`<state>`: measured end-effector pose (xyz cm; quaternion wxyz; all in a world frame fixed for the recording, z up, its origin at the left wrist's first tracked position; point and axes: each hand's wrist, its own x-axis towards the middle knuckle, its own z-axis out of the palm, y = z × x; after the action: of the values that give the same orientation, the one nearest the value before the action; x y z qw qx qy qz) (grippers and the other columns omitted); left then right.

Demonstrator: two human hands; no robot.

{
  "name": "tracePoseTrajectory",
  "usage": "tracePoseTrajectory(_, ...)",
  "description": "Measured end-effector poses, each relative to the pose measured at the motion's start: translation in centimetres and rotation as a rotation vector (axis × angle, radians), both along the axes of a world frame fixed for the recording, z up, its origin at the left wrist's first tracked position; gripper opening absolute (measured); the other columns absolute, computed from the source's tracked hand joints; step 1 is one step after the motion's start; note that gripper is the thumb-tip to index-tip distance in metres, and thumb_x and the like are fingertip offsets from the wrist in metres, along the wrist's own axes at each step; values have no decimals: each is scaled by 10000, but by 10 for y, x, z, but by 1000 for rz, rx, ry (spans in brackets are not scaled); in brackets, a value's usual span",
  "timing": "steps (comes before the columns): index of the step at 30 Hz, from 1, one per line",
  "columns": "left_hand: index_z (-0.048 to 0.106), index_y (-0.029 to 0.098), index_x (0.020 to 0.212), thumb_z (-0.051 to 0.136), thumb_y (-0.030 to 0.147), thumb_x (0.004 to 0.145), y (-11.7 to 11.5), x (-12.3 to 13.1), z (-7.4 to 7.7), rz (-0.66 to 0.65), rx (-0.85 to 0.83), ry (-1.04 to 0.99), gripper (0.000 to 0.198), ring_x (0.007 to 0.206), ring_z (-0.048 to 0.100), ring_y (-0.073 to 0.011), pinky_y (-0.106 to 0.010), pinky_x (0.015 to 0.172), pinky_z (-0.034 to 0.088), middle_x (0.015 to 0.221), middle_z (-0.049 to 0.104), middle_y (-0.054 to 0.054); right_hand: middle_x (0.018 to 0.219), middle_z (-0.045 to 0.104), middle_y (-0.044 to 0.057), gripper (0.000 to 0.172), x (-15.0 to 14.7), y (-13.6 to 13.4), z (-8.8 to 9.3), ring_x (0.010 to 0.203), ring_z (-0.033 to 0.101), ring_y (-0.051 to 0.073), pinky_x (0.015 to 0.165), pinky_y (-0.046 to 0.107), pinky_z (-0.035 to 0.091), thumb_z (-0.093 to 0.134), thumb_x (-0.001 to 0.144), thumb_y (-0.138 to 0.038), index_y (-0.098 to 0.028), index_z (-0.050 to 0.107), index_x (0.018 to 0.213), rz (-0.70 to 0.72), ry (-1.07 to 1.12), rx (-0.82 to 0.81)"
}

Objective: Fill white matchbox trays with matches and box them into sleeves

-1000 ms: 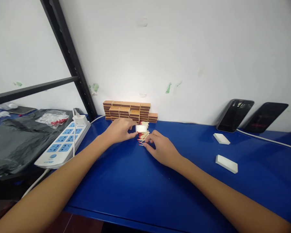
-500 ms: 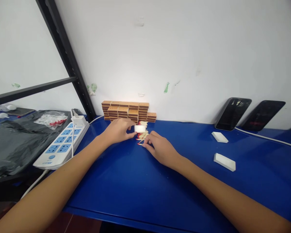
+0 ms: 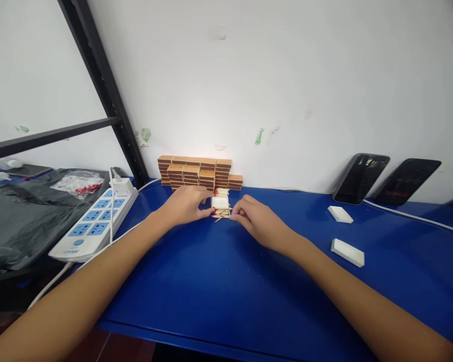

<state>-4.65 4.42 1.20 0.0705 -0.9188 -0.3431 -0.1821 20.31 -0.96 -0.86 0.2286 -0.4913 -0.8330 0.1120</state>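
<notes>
My left hand (image 3: 187,204) is closed on a small white matchbox tray (image 3: 220,202), thumb and fingers gripping its left end. The tray is held over a pile of red-tipped matches (image 3: 222,213) on the blue table, its open side towards me. My right hand (image 3: 259,219) is just right of the pile, thumb and forefinger pinched together at the pale end of a match. How many matches it pinches cannot be made out. Behind my left hand, stacked brown matchboxes (image 3: 191,171) stand against the wall.
Two more white trays (image 3: 340,214) lie on the blue table (image 3: 211,286) at right. Two dark phones (image 3: 360,177) lean on the wall with a white cable. A power strip (image 3: 92,223), a black plastic bag (image 3: 22,216) and a black metal post (image 3: 101,75) are at left.
My right hand has moved slightly up and right, away from the near edge of the pile. The tray in my left hand now shows more of its inside.
</notes>
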Motion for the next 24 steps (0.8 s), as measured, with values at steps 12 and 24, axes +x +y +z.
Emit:
tracePoseTrajectory(12, 745, 204, 1106, 672, 373, 946, -15, 14, -4, -126, -4, -78, 244, 812, 698, -186, -289, 681, 490, 917, 745, -31, 1036, 631, 68, 106, -4, 1, -7, 830, 626, 194, 644, 299, 421, 545, 1046, -246, -198, 636, 1020, -55, -178, 324)
tracePoseTrajectory(24, 732, 185, 1116, 690, 356, 932, -1, 0, 1, -24, 41, -38, 255, 829, 692, -205, -294, 690, 484, 930, 746, -51, 1043, 626, 72, 111, -2, 4, -9, 863, 641, 197, 738, 318, 491, 548, 1028, -244, -208, 653, 1027, -38, -55, 266)
